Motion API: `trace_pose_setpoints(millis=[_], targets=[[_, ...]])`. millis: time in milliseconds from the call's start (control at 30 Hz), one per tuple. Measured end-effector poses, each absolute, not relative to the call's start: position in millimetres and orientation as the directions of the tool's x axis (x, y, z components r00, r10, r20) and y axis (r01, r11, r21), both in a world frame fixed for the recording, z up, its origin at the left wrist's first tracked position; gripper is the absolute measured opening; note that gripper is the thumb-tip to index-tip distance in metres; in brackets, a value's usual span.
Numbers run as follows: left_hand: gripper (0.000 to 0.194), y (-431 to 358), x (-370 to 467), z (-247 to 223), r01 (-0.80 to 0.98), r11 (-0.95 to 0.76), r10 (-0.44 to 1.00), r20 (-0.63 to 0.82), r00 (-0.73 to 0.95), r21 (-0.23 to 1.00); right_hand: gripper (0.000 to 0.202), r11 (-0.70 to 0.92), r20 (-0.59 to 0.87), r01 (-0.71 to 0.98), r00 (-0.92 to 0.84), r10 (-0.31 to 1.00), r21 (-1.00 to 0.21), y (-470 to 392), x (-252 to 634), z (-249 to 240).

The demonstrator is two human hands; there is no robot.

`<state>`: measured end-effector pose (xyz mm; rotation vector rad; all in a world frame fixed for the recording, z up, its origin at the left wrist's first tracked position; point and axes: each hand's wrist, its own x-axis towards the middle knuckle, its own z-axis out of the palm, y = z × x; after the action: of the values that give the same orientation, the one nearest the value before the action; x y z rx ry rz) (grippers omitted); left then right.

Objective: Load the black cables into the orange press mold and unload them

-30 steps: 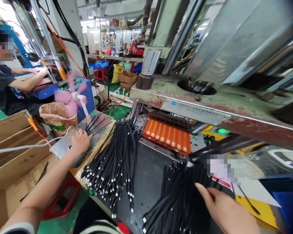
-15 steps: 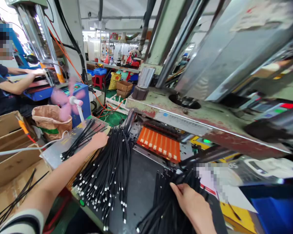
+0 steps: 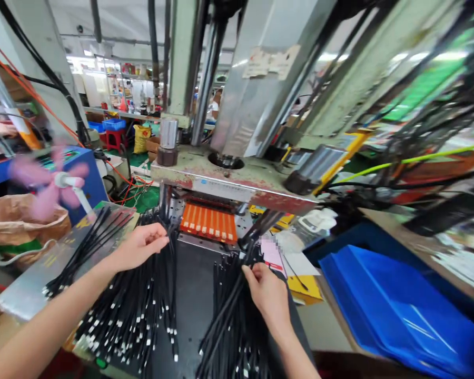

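Two spreads of thin black cables with metal-tipped ends lie on the dark worktable. Over the upper end of the left spread is my left hand, thumb and fingers pinched at a cable there. My right hand rests on the right spread, its fingers closed on a cable near the top end. Just beyond both hands sits an orange slotted mould with pale pieces along its front edge, under the press plate. The exact grip inside each hand is partly hidden.
More black cables lie on a clear sheet at left. A pink fan spins beside a brown paper bag. Press columns rise ahead. Blue plastic sheeting, papers and a yellow item are at right.
The view has swung to the right, bringing the press to the middle and the blue sheeting into sight. My left hand has come closer to the mould; my right stays at the right spread.
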<state>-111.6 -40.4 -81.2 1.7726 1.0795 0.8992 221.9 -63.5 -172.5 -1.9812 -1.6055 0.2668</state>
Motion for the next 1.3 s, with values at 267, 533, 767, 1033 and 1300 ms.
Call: trace_pose_setpoints(millis=[267, 533, 767, 1033, 1300], targets=[[0.026, -45, -35, -27, 0.159, -0.414, 0.742, 0.232, 0.629, 0.896, 0.019, 0.474, 0.505, 0.399, -0.03, 0.863, -0.785, -86, 158, -97], [0.025, -26, -8, -24, 0.121, -0.189, 0.762, 0.067, 0.644, 0.975, 0.024, 0.417, 0.394, -0.052, 0.24, 0.887, -0.908, -71, 134, -77], [0.028, -15, -9, -28, 0.073, -0.166, 0.783, 0.086, 0.615, 0.984, 0.029, 0.364, 0.363, 0.002, 0.091, 0.927, -0.931, -65, 128, -87], [0.016, 17, -21, -12, 0.373, -0.75, 0.657, 0.683, 0.319, 0.547, 0.016, 0.451, 0.359, 0.445, -0.279, 0.891, -0.774, -48, 124, -131], [0.018, 35, -41, -40, 0.407, -0.827, 0.525, 0.79, 0.315, 0.387, 0.026, 0.373, 0.405, 0.542, -0.067, 0.912, -0.753, 76, 106, -122]])
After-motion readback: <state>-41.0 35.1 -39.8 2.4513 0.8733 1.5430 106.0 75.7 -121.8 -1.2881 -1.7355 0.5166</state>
